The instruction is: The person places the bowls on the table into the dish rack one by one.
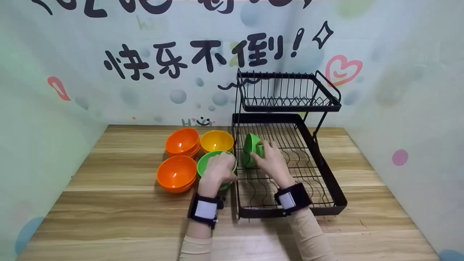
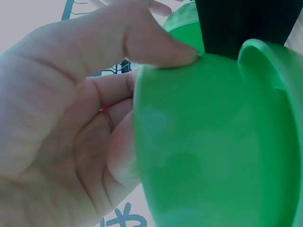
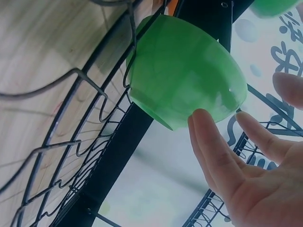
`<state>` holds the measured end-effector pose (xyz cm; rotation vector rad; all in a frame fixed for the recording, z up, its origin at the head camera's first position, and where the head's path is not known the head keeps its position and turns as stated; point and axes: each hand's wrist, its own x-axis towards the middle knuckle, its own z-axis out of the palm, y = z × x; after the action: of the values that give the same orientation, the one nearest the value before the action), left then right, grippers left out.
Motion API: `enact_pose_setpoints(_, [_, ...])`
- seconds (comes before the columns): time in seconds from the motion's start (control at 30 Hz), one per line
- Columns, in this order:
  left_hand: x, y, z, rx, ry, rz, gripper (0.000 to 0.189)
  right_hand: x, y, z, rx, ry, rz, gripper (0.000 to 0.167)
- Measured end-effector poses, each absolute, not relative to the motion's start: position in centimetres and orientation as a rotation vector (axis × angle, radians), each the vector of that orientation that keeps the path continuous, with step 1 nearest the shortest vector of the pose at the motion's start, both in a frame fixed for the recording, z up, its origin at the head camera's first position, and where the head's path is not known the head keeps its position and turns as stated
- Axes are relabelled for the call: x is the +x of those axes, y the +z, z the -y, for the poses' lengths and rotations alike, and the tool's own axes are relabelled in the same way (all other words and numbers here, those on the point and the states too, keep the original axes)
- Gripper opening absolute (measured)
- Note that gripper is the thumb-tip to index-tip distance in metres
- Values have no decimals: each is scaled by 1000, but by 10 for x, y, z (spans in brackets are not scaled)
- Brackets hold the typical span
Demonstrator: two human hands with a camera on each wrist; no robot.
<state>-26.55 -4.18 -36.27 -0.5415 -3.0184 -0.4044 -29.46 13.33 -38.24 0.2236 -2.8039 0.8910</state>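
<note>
My left hand (image 1: 217,168) pinches the rim of a green bowl (image 1: 204,164) left of the rack, thumb on one face and fingers on the other. In the left wrist view that bowl (image 2: 203,142) fills much of the picture, with another green rim beside it. Inside the black dish rack's (image 1: 335,197) lower tier, a second green bowl (image 3: 184,71) stands on its side among the wires, its mouth facing left. By its base is my right hand (image 1: 272,161), fingers extended; one fingertip is at or very near the bowl, and the thumb stands apart.
Stacked orange bowls (image 1: 176,172) stand at the left, with more orange bowls (image 1: 182,141) behind them. A yellow bowl (image 1: 216,140) sits behind the green ones. The rack's upper tier (image 1: 291,108) overhangs the back of its lower tier. A printed backdrop rises behind the wooden table (image 1: 119,217).
</note>
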Motion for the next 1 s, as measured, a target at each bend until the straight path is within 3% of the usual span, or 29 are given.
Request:
enact_pose_setpoints(0.43, [-262,-355,38,-605,-391,2842,20,-291,-377,-133,256,1011,2696,47])
enact_pose_setpoints(1.0, [-263,-357,32,-805,-374,2509,17,-290,-366,-135,241,1548,2691,56])
